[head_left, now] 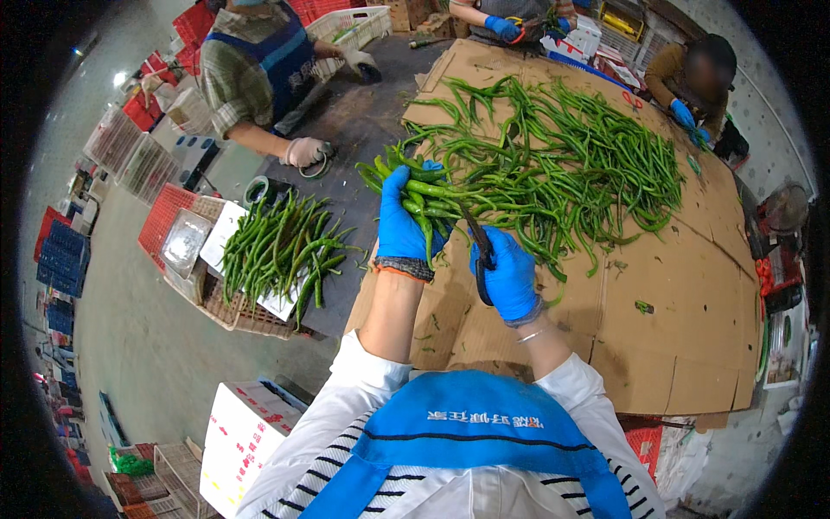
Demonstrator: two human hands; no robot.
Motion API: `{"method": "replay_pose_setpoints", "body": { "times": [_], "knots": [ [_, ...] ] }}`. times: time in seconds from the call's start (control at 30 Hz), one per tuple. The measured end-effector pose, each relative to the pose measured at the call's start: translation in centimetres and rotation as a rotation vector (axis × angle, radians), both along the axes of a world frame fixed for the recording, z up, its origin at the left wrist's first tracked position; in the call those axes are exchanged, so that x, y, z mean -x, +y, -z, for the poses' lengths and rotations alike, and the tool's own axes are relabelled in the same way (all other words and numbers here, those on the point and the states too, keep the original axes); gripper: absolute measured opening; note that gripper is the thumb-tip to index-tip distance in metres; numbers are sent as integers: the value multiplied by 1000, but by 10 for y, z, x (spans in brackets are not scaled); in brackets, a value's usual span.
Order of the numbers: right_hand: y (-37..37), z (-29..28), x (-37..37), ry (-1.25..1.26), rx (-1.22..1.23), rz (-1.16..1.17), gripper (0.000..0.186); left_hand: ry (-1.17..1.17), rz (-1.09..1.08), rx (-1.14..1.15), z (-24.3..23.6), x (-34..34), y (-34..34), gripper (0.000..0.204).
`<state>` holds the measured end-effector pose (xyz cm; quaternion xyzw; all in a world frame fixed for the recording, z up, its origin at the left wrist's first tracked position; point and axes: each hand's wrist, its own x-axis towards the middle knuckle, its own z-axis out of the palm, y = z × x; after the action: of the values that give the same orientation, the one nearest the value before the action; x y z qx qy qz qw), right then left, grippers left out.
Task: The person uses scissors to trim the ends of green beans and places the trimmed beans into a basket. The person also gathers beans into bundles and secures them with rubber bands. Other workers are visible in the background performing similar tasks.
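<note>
My left hand (399, 223), in a blue glove, is closed around a bunch of long green chili peppers (425, 192). Close beside it on the right, my right hand (510, 275), gloved in blue too, grips a pair of dark scissors (480, 240). The blades point up and left to the stem ends of the held bunch. Whether the blades are apart cannot be made out. Just beyond both hands, a large heap of green chili peppers (596, 164) spreads over the cardboard (666, 320) on the table.
Left of my hands, more chili peppers (281, 246) lie piled over a basket (220, 307). Co-workers stand at the far side; one gloved hand (307, 153) rests on the dark tabletop (350, 164). Red scissors (633, 100) lie at the far right. A white carton (246, 441) stands lower left.
</note>
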<state>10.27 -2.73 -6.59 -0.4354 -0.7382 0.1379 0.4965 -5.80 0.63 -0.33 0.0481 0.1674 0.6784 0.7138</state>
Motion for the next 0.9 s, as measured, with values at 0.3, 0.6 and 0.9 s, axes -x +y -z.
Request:
{"method": "replay_pose_setpoints", "body": {
  "times": [0.3, 0.6, 0.9],
  "knots": [
    [-6, 13, -10, 74, 129, -59, 32, -6, 22, -76, 7, 7, 3, 42],
    [-7, 18, -9, -87, -49, -16, 40, 8, -77, -101, -8, 13, -1, 42],
    [-6, 22, -5, 69, 188, -127, 33, -70, -12, -176, -3, 19, -2, 37]
  ]
}}
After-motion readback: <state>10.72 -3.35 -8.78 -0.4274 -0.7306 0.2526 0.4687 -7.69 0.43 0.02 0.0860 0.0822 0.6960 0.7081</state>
